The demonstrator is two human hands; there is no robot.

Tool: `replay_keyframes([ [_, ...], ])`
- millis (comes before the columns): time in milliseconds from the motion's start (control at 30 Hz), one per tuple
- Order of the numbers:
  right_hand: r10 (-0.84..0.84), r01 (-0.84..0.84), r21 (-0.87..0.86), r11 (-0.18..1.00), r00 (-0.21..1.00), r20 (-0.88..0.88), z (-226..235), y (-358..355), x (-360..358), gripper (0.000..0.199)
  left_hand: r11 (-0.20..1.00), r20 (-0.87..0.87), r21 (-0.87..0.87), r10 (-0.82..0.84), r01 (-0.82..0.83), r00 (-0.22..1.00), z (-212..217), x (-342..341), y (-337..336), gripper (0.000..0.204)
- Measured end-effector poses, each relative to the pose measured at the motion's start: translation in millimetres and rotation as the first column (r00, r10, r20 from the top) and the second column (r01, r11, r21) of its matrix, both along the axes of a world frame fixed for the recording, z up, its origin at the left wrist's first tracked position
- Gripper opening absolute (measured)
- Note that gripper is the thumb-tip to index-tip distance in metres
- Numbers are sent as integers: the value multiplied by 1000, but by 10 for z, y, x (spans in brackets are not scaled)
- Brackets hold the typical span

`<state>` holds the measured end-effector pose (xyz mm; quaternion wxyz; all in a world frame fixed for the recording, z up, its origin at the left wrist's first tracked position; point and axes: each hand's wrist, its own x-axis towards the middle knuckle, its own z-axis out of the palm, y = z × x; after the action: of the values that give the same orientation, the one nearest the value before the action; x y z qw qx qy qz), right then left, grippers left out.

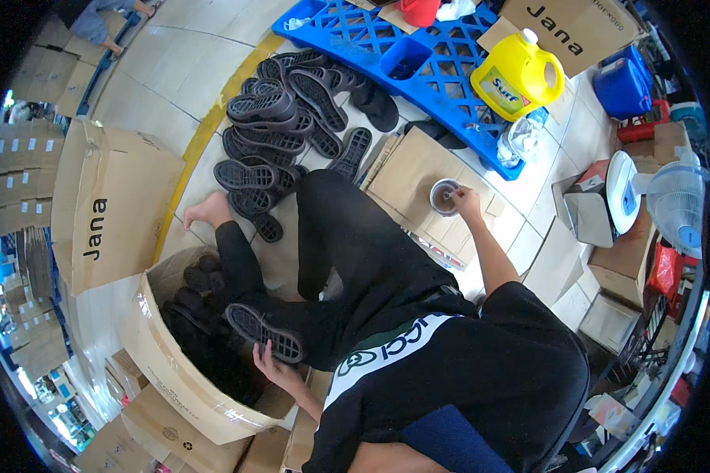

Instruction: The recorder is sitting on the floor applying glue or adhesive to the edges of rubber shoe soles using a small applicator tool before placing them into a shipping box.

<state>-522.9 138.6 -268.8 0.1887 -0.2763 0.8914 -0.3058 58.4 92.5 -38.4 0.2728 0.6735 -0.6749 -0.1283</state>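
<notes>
My left hand (274,367) grips the edge of a dark shoe sole (254,325), which rests against my black-trousered leg with its grid-patterned side up. My right hand (468,205) reaches over a small cup (435,206) with brownish liquid inside. Its fingers are pinched at the rim around something small and pale that dips into the cup; I cannot make out what it is. The cup stands on a stack of flattened cardboard (418,169). Beyond my knee, a heap of similar dark soles (264,106) lies on the tiled floor.
An open carton (166,366) holding dark items stands at my left, near another tall carton (122,209). A blue plastic pallet (371,47) bears a yellow jug (497,75). At the right are a white fan (678,209) and boxes. Another person's legs show far left.
</notes>
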Motion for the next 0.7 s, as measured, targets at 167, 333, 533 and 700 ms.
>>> replay_keyframes([
  [167,-32,32,35,999,999,2,140,79,-25,17,931,-394,203,362,-304,845,-68,122,-198,31],
  [333,-4,3,-22,1000,999,-50,290,237,-90,20,793,-146,370,564,-484,812,-315,203,-550,64],
  [533,-144,140,62,988,988,59,395,476,-211,21,713,-554,658,676,-242,487,-353,220,-467,59],
  [700,-122,143,117,983,978,-171,376,644,-337,22,726,-639,566,685,-390,349,-450,140,-401,52],
])
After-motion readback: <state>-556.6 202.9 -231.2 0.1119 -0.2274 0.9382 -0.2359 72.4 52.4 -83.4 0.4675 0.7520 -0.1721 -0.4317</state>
